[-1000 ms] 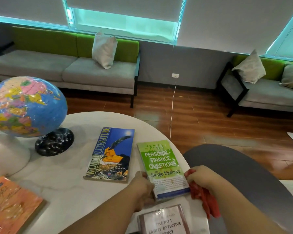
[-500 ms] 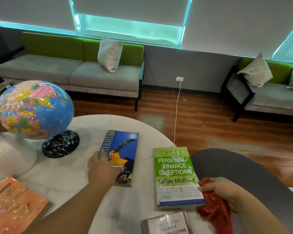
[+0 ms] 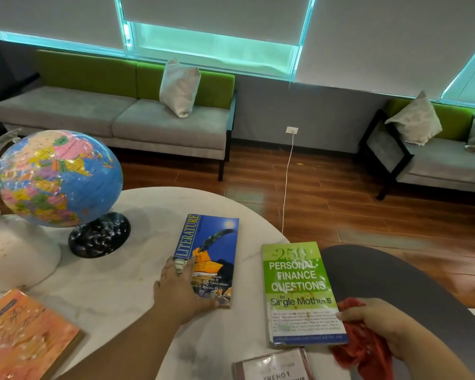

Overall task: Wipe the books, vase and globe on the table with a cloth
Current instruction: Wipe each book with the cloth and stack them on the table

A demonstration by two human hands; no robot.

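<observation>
Lying at the far left: orange book (image 3: 25, 333), flat on the white table (image 3: 115, 292), partly cut off by the frame.
Vase (image 3: 14, 250): white, upright, behind the orange book and just beside the globe.
Globe (image 3: 58, 178): on a black mottled base, upright, well left of the hands.
Blue literature book (image 3: 211, 250): flat at mid-table, spine to the left.
Left hand (image 3: 181, 292): lay over the blue book's near-left corner, fingers fairly straight and spread along the spine, pressing it down, not pinching.
Green finance book (image 3: 299, 292): flat at the table's right edge, apart from the blue one.
Detective book (image 3: 274, 366): at the near edge, mostly out of frame.
Red cloth (image 3: 365, 349): bunched in the right hand (image 3: 379, 325), whose fingers were curled round it. It appeared to touch the green book's near-right corner, though the overlap was hard to read.

Step in hand, as judged: steadying the blue book ahead of wiping it.
Next move called for the right hand to carry the cloth leftward across the green book onto the blue cover, while the left hand kept the book from sliding.
</observation>
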